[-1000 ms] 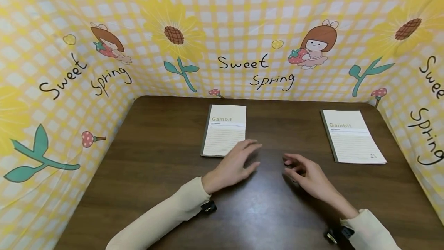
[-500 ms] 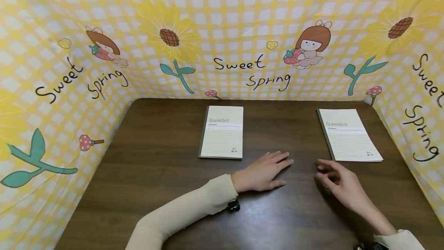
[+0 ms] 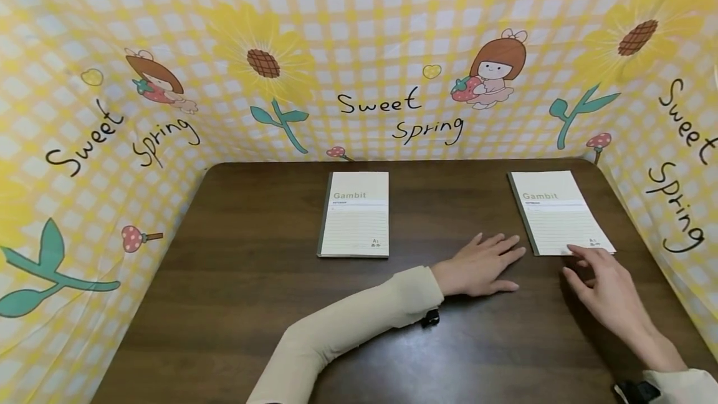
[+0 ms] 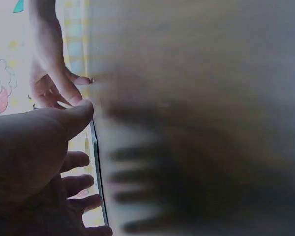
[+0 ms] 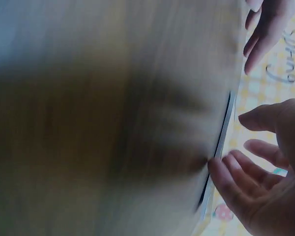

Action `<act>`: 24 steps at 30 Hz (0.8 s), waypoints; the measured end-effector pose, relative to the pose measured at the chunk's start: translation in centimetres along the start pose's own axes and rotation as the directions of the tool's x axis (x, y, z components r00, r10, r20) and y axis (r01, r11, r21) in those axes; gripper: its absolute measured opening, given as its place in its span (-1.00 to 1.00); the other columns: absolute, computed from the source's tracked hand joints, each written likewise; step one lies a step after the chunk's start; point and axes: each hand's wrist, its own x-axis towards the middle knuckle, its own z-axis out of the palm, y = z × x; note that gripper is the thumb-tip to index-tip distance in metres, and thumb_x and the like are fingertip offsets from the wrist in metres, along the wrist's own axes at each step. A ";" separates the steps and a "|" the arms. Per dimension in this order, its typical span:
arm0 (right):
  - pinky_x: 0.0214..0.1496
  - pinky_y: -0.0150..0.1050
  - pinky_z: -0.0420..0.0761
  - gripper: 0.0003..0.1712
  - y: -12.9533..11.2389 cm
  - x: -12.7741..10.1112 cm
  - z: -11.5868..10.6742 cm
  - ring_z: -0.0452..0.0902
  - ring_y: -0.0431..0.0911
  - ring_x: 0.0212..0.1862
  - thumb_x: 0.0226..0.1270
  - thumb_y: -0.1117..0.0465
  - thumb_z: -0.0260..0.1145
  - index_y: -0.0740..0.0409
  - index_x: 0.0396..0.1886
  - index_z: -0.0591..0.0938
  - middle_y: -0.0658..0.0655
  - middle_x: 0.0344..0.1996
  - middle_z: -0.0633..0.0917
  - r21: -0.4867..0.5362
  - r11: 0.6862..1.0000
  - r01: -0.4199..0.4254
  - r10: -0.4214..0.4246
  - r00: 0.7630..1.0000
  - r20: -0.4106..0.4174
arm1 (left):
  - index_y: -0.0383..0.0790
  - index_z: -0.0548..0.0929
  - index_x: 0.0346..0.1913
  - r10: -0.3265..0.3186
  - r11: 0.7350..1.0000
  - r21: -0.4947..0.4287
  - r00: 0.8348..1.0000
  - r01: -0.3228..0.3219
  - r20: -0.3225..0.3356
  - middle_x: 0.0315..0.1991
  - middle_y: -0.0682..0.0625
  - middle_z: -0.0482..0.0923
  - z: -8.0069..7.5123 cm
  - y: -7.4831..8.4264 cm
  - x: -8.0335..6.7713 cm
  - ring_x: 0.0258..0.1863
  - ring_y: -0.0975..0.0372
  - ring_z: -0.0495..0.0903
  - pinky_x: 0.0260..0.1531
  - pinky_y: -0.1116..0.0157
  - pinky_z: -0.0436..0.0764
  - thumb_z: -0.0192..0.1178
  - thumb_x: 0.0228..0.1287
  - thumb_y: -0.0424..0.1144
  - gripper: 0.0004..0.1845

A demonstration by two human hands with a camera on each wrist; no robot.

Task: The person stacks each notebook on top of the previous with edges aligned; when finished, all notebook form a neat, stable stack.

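As seen from the head view, the left hand (image 3: 479,264) lay flat on the dark wooden desk (image 3: 235,304), fingers straight and spread, their tips just short of the near left corner of the right notebook (image 3: 558,212). That notebook lay near the desk's far right corner, cover up, with "Gambit" printed on it. The right hand (image 3: 606,285) hovered at the notebook's near edge, fingers loosely bent and holding nothing, one fingertip at or just over the near right corner; contact could not be told. A second notebook (image 3: 354,214) lay near the middle of the far edge, well apart from both hands. A yellow checked cloth (image 3: 392,48) with sunflowers stood behind the desk's edges.

From the left wrist view, heavily blurred, the left hand (image 4: 34,162) showed its palm and relaxed fingers beside the notebook's dark edge (image 4: 99,172), with the right hand (image 4: 51,73) beyond it.

From the right wrist view, also blurred, the right hand (image 5: 265,182) had its fingers (image 5: 226,179) lightly bent, a fingertip close against the notebook's thin edge (image 5: 219,147); the left hand (image 5: 265,29) sat at the upper corner.
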 end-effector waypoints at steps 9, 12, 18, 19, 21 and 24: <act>0.52 0.51 -0.02 -0.15 3.1 -0.4 -1.1 -0.04 0.55 0.58 0.60 0.00 0.25 0.59 0.51 0.25 0.67 0.49 0.22 -0.040 0.996 -0.085 0.092 0.969 0.231 | 0.34 -0.28 0.68 -0.001 0.997 0.072 0.997 -0.004 0.079 0.70 0.32 -0.49 -0.5 2.0 3.2 0.72 0.37 -0.36 0.71 0.14 -0.16 -0.26 0.47 0.51 -0.12; 0.57 0.49 -0.23 -0.06 3.6 -0.7 -1.1 -0.34 0.47 0.65 0.67 -0.10 0.12 0.58 0.59 0.07 0.65 0.57 -0.01 -0.028 0.992 -0.123 0.125 0.930 0.347 | 0.32 -0.25 0.69 -0.014 0.994 0.109 0.996 0.004 0.089 0.71 0.33 -0.44 -0.7 2.4 3.9 0.72 0.38 -0.32 0.71 0.14 -0.10 -0.25 0.48 0.50 -0.12; 0.54 0.53 -0.22 -0.02 3.7 -0.8 -1.0 -0.39 0.45 0.66 0.66 -0.14 0.10 0.52 0.62 0.00 0.58 0.62 -0.12 -0.031 0.988 -0.151 0.151 0.904 0.399 | 0.27 -0.21 0.70 -0.021 0.993 0.117 0.993 0.008 0.113 0.72 0.30 -0.39 -1.1 2.6 4.6 0.71 0.41 -0.32 0.70 0.18 -0.06 -0.26 0.48 0.49 -0.12; 0.54 0.53 -0.21 -0.02 3.7 -0.7 -1.0 -0.39 0.46 0.66 0.66 -0.14 0.11 0.52 0.62 -0.01 0.58 0.62 -0.11 -0.031 0.988 -0.150 0.150 0.904 0.401 | 0.26 -0.20 0.70 -0.022 0.994 0.106 0.993 0.009 0.120 0.72 0.29 -0.39 -1.2 2.6 4.6 0.71 0.42 -0.32 0.70 0.19 -0.06 -0.26 0.48 0.49 -0.12; 0.54 0.54 -0.20 -0.01 3.6 -0.7 -1.0 -0.39 0.46 0.65 0.66 -0.15 0.11 0.51 0.63 -0.02 0.59 0.61 -0.12 -0.035 0.988 -0.151 0.152 0.901 0.406 | 0.24 -0.16 0.71 -0.020 0.996 0.090 0.992 0.009 0.126 0.73 0.26 -0.36 -1.4 2.6 4.7 0.71 0.41 -0.30 0.69 0.20 -0.02 -0.24 0.49 0.47 -0.13; 0.53 0.55 -0.22 0.01 3.3 -0.6 -0.9 -0.44 0.45 0.65 0.65 -0.16 0.11 0.49 0.64 -0.04 0.58 0.61 -0.14 -0.028 0.988 -0.155 0.152 0.893 0.424 | 0.22 -0.10 0.71 -0.028 0.997 0.079 0.990 0.017 0.136 0.73 0.23 -0.31 -1.6 2.6 4.6 0.71 0.40 -0.25 0.68 0.20 0.03 -0.22 0.50 0.46 -0.14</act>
